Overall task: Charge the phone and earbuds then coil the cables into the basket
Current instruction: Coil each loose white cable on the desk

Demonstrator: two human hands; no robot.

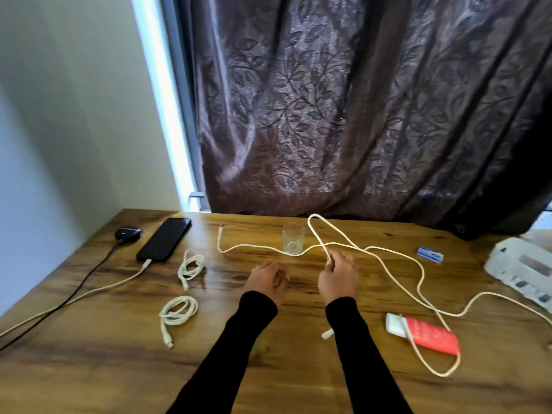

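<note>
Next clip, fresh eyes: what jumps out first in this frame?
The long white cable sprawls in loops across the right half of the wooden table, one loop lifted by the right hand at the centre, passing the clear glass. At far left the phone and the earbuds case each have a cable plugged in. Two coiled white cables lie between.

Phone (164, 239) right of earbud case (127, 234); two coils (191, 265) nearer, probably cables.

Both arms reach forward; the left hand (266, 280) hangs loosely curled, the right hand (339, 276) pinches.
</note>
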